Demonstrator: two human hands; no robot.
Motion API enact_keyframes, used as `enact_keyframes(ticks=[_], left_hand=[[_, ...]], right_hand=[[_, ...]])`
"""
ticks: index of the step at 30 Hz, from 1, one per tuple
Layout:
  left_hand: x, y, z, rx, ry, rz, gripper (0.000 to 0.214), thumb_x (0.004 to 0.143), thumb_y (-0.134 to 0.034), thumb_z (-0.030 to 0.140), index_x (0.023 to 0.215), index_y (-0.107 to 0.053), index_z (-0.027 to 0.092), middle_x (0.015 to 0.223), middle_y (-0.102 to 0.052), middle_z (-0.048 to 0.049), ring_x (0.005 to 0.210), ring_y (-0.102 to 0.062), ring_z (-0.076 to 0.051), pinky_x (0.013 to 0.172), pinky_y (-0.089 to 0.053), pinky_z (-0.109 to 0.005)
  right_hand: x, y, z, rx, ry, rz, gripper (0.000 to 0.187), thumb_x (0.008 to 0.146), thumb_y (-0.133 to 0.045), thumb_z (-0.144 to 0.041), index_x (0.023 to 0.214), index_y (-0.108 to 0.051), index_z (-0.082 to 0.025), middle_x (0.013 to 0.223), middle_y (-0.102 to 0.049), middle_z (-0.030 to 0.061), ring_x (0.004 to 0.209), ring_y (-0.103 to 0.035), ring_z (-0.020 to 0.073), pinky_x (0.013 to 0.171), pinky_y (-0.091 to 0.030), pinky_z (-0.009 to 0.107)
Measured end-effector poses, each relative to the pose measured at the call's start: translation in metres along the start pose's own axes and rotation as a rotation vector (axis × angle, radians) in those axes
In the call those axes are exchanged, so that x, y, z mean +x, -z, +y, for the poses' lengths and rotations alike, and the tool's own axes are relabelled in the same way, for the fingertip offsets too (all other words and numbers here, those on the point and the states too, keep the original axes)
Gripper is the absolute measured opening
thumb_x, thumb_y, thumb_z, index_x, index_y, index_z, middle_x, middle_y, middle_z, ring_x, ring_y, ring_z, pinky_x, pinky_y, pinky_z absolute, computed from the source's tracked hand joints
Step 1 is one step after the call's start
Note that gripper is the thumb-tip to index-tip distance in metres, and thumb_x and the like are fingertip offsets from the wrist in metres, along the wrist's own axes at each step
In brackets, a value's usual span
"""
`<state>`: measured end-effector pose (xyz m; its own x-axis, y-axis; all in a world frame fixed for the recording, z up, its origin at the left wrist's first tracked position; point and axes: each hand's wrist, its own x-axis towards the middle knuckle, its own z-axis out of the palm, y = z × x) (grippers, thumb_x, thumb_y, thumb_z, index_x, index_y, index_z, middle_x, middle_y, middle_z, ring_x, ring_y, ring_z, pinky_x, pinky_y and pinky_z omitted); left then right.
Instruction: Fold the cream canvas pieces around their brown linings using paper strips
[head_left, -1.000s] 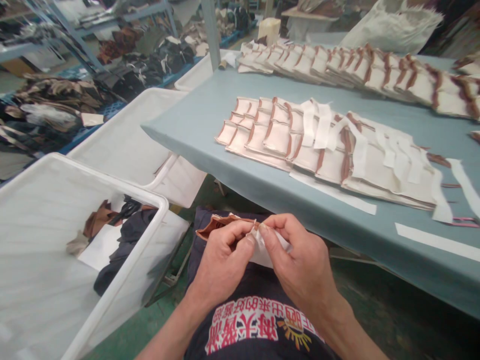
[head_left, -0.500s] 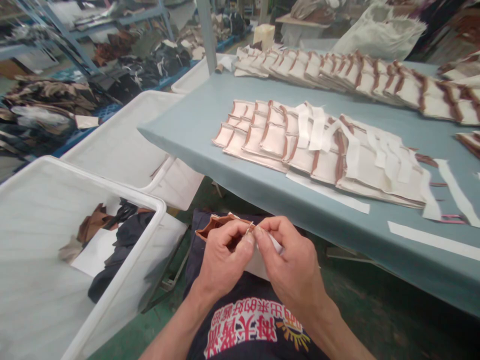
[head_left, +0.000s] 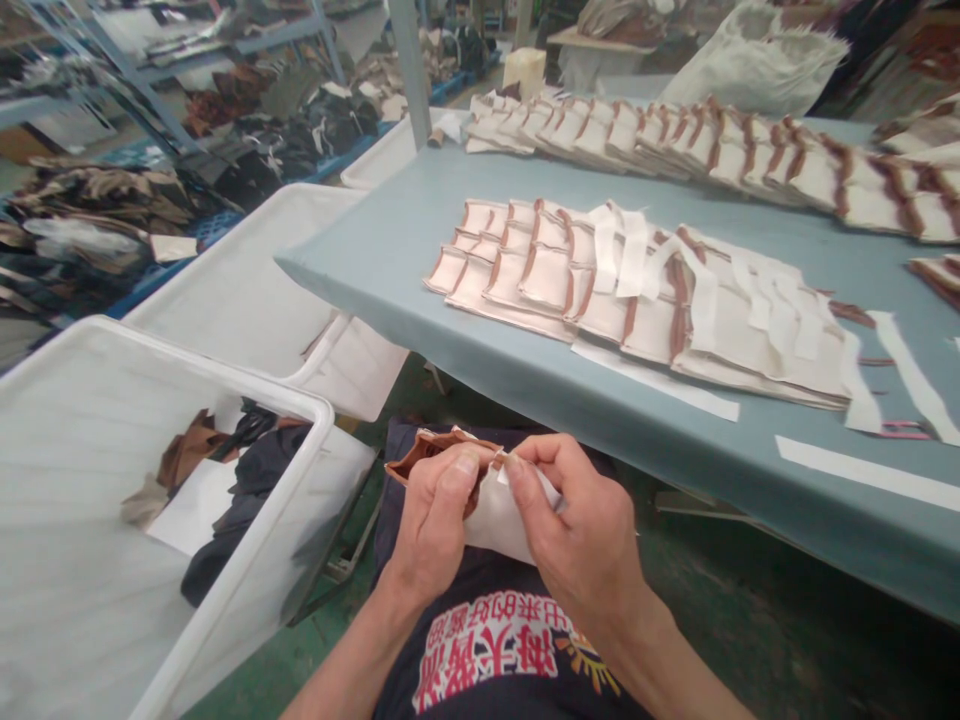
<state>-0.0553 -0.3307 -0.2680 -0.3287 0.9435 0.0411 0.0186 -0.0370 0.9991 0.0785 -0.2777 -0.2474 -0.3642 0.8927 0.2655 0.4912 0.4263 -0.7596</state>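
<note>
Over my lap I hold a small brown-and-pale leather piece (head_left: pixel 480 505). My left hand (head_left: pixel 433 525) is closed round its brown edge, thumb pressed on top. My right hand (head_left: pixel 577 530) pinches a white paper strip at the piece's top edge, fingertips close to my left thumb. Both hands sit just below the front edge of the blue-grey table (head_left: pixel 390 250). Most of the piece is hidden under my fingers.
On the table lie overlapping rows of similar leather pieces (head_left: pixel 570 275), a farther row (head_left: pixel 675 135), and loose white strips (head_left: pixel 862 472). White bins stand at my left: one (head_left: pixel 150 560) holding dark scraps, another (head_left: pixel 247 290) behind it. Shelves of material fill the far left.
My hands have drawn slightly apart at the pinch, showing more of the pale face of the piece. The view has barely shifted.
</note>
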Motion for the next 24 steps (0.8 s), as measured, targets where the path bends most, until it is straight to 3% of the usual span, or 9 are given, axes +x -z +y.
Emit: enact_keyframes(ticks=[4,8,20,24], left_hand=[[0.002,0.001,-0.001,-0.014,0.009,-0.016,0.039,0.102,-0.047,0.036,0.082,-0.075,0.018,0.067,-0.059,0.0001,0.061,-0.048,-0.014,0.057,-0.038,-0.025],[0.005,0.004,-0.001,-0.055,0.018,-0.072,0.024,0.094,-0.06,0.032,0.08,-0.072,0.017,0.079,-0.068,-0.0014,0.071,-0.056,-0.015,0.064,-0.043,-0.024],[0.009,-0.001,0.001,0.03,0.045,-0.029,0.019,0.084,-0.064,0.029,0.071,-0.067,0.016,0.073,-0.065,-0.0029,0.065,-0.052,-0.014,0.059,-0.042,-0.023],[0.009,-0.005,0.004,0.091,0.04,0.018,0.014,0.08,-0.061,0.022,0.068,-0.066,0.016,0.07,-0.066,-0.002,0.062,-0.053,-0.013,0.056,-0.042,-0.022]], right_hand=[[-0.002,-0.006,0.0,-0.14,0.136,0.107,0.023,0.103,-0.051,-0.03,0.087,-0.065,-0.021,0.064,-0.074,-0.0016,0.053,-0.07,0.0169,0.055,-0.041,0.027],[-0.002,-0.008,0.0,-0.163,0.175,0.14,0.028,0.105,-0.049,-0.031,0.085,-0.065,-0.02,0.064,-0.074,-0.0008,0.051,-0.069,0.0158,0.054,-0.04,0.026],[-0.006,-0.01,0.004,-0.102,0.079,0.085,0.021,0.102,-0.052,-0.031,0.087,-0.065,-0.022,0.066,-0.075,-0.0014,0.053,-0.07,0.0164,0.054,-0.041,0.026],[-0.005,-0.007,0.006,0.023,-0.013,-0.003,0.015,0.099,-0.056,-0.03,0.089,-0.064,-0.022,0.072,-0.076,-0.0019,0.06,-0.072,0.0159,0.056,-0.045,0.024]])
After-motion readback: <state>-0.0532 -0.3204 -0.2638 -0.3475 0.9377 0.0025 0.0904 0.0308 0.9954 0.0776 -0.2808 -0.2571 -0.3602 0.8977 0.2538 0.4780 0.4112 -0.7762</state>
